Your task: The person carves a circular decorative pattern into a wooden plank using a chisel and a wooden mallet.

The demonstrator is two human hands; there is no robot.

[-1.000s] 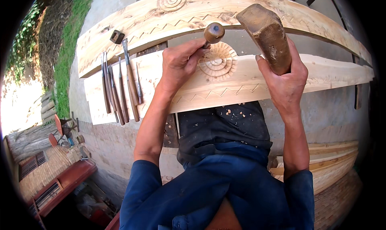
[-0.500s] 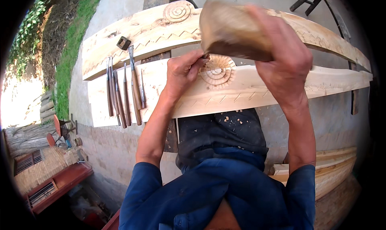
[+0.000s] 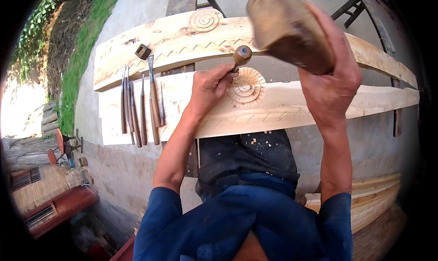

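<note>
My left hand (image 3: 210,88) is closed round a chisel (image 3: 242,54), its rounded wooden handle end sticking up above my fingers. The blade is hidden by the hand, at the left edge of a carved spiral rosette (image 3: 247,88) on the near pale board (image 3: 283,107). Raised at the upper right, my right hand (image 3: 331,78) grips a blocky wooden mallet (image 3: 292,30), slightly blurred and apart from the chisel. The near board lies across in front of my lap, with a zigzag line cut along it.
Several carving chisels (image 3: 143,108) lie side by side on the near board's left part. A second carved board (image 3: 173,39) lies beyond, bearing a small dark square block (image 3: 143,51). Planks (image 3: 372,192) are stacked at lower right; a trestle (image 3: 351,10) stands at upper right.
The mallet has lifted up and to the right, away from the chisel, uncovering its handle end. My left hand stays near the rosette's edge. The view has shifted slightly.
</note>
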